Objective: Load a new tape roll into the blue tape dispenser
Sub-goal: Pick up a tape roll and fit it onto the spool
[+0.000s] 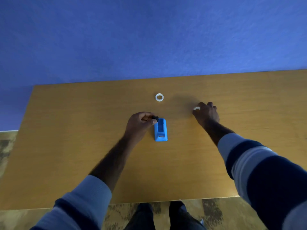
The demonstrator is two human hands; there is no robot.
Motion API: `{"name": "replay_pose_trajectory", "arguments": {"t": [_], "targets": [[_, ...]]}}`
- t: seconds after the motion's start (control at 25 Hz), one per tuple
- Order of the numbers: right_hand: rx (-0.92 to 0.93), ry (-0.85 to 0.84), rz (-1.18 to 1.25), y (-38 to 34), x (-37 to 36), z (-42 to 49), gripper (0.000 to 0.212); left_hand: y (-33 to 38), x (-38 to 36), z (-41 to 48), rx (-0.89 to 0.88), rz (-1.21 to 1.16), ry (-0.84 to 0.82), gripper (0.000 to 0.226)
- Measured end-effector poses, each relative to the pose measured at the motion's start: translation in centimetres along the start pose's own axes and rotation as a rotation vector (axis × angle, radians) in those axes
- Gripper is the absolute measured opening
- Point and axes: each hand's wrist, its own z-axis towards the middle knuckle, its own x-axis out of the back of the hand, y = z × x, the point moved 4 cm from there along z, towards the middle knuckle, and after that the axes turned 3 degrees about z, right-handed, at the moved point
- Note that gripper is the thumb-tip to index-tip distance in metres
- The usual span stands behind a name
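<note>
Both arms wear long knit sleeves pushed up to mid-forearm: the left sleeve (86, 196) has a light blue ribbed cuff above a navy band, and the right sleeve (259, 170) alternates light blue and navy stripes. Dark trousers (146, 216) cover the legs.

Dim, bluish light, soft focus, wide-angle bending at edges.

No readable text anywhere: the blue dispenser (160, 130), the tape rolls (159, 97) and the tabletop (83, 130) carry no legible markings.
</note>
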Motion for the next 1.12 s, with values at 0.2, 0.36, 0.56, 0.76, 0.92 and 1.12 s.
{"name": "replay_pose_trajectory", "arguments": {"t": [0.2, 0.36, 0.56, 0.76, 0.92, 1.12], "targets": [[-0.039, 0.075, 0.041, -0.5, -1.2, -1.1, 0.037, -0.2, 0.3, -0.1, -0.015, 0.073, 0.006, 0.022], [-0.044, 0.101, 0.082, -0.5, -1.9, -2.1, 0.030, 0.1, 0.3, 0.0, -0.024, 0.097, 0.017, 0.022], [-0.025, 0.073, 0.185, -0.3, -2.0, -2.7, 0.036, 1.0, 0.1, 0.0, -0.051, 0.077, 0.004, 0.024], [-0.099, 0.095, 0.595, -0.2, -2.0, -3.4, 0.038, 1.4, -0.3, 0.0, -0.045, 0.063, -0.014, 0.025], [-0.098, 0.009, 0.970, -1.3, -2.5, -4.2, 0.040, 1.5, -0.5, 0.2, -0.054, 0.059, -0.021, 0.025], [-0.017, -0.051, 1.020, -3.0, -2.2, -4.0, 0.028, 2.1, -0.3, 0.4, -0.066, 0.069, -0.010, 0.024]]}}
